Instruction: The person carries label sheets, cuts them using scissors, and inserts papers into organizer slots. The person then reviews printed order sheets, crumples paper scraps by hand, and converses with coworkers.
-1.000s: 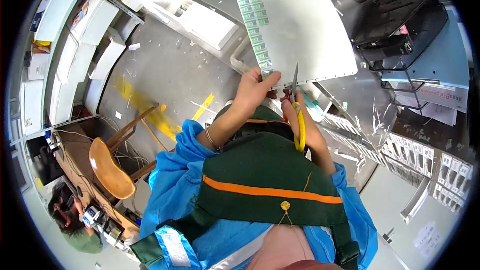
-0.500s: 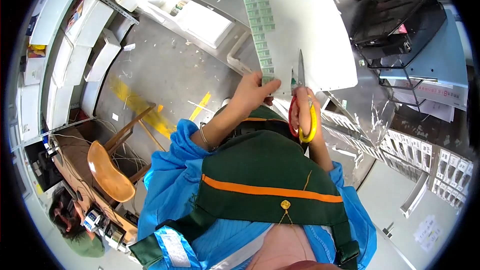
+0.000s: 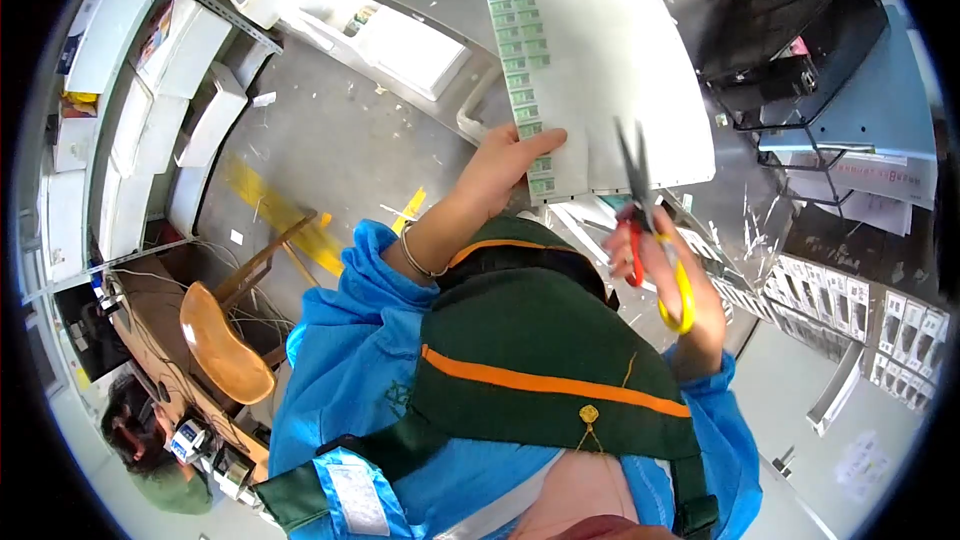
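Observation:
A large white sheet (image 3: 625, 70) with small green printed labels (image 3: 518, 40) along its left side is held out in front of me. My left hand (image 3: 505, 165) pinches its lower left part, thumb on top beside the labels. In my right hand (image 3: 680, 275) is a pair of scissors (image 3: 636, 175) with a red and a yellow handle. The blades point up and away, nearly together, and overlap the sheet's lower part in this view. A faint slit runs up from the bottom edge, between my thumb and the blades.
A black wire rack (image 3: 790, 90) with blue folders (image 3: 855, 90) stands at the right, above rows of labelled slots (image 3: 820, 295). White bins (image 3: 185, 45) fill shelves at the left. A wooden stool (image 3: 225, 345) is lower left, with another person (image 3: 165, 475) close by.
My right hand has drawn the scissors down and right, away from the slit. The sheet's lower edge has dropped slightly, and my left hand still grips it, a little higher along the labels.

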Motion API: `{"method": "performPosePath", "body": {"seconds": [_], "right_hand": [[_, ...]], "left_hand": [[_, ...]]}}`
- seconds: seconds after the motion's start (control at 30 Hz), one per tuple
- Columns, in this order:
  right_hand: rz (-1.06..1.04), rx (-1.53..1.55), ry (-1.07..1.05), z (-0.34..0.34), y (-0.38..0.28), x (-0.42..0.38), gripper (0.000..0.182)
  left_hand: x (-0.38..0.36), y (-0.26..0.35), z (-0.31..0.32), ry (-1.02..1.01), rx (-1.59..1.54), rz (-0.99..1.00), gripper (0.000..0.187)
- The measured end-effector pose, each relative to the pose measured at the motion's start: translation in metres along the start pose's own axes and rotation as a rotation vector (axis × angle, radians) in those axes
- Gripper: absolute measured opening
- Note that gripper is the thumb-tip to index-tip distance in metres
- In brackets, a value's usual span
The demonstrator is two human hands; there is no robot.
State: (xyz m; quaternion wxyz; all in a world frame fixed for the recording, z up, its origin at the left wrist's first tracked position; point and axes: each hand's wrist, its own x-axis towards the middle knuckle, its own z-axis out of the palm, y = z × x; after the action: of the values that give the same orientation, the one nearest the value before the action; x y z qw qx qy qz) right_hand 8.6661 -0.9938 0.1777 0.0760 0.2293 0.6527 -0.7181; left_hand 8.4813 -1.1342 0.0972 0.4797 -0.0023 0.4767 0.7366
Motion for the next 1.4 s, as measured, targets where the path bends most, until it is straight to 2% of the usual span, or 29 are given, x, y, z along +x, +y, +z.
{"method": "performPosePath", "body": {"seconds": [0.07,0.13,0.17,0.27,0.37,0.43,0.5,0.57,0.67,0.77,0.87,0.9,1.17,1.27,1.4], "right_hand": [[0.015,-0.137,-0.071,-0.005,0.002,0.009,0.045],[0.069,-0.328,-0.142,-0.013,0.002,0.008,0.050],[0.128,-0.177,-0.150,-0.010,0.000,0.006,0.049],[0.332,-0.175,-0.134,-0.008,-0.013,0.008,0.048],[0.302,-0.269,-0.123,-0.001,-0.021,0.018,0.047],[0.198,-0.256,-0.217,-0.010,-0.010,0.025,0.041],[0.361,-0.056,-0.134,-0.008,-0.010,0.028,0.053],[0.400,-0.061,-0.194,-0.013,-0.012,0.034,0.057],[0.378,-0.125,-0.244,-0.027,-0.002,0.040,0.064],[0.288,-0.269,-0.207,-0.026,0.004,0.043,0.059],[0.273,-0.018,-0.111,-0.018,0.012,0.040,0.053],[0.265,-0.237,-0.085,-0.015,0.006,0.039,0.050],[0.100,-0.289,0.047,-0.012,0.027,0.049,0.047],[0.116,-0.262,0.066,-0.013,0.030,0.050,0.045],[-0.001,-0.495,0.001,-0.025,0.046,0.063,0.044]], "left_hand": [[-0.009,0.007,0.005,-0.018,0.104,0.110,0.029],[-0.002,0.007,0.005,-0.027,-0.011,0.014,0.028],[-0.002,0.004,0.004,-0.027,-0.068,-0.048,0.028],[-0.006,0.008,0.010,-0.005,-0.023,-0.057,0.028],[-0.012,0.010,0.019,0.014,0.028,-0.029,0.027],[-0.018,0.014,0.026,0.008,0.153,0.011,0.025],[-0.020,0.014,0.029,0.001,0.273,0.058,0.024],[-0.019,0.012,0.030,-0.008,0.386,0.112,0.023],[-0.014,0.003,0.030,-0.065,0.399,0.147,0.024],[-0.016,0.006,0.036,-0.081,0.198,0.010,0.024],[-0.019,0.002,0.040,-0.068,0.153,0.041,0.024],[-0.019,0.000,0.040,-0.073,0.156,0.045,0.024],[-0.016,-0.009,0.036,-0.105,0.215,0.100,0.025],[-0.015,-0.013,0.031,-0.138,0.266,0.109,0.026],[-0.012,-0.021,0.029,-0.147,0.286,0.097,0.027]]}}
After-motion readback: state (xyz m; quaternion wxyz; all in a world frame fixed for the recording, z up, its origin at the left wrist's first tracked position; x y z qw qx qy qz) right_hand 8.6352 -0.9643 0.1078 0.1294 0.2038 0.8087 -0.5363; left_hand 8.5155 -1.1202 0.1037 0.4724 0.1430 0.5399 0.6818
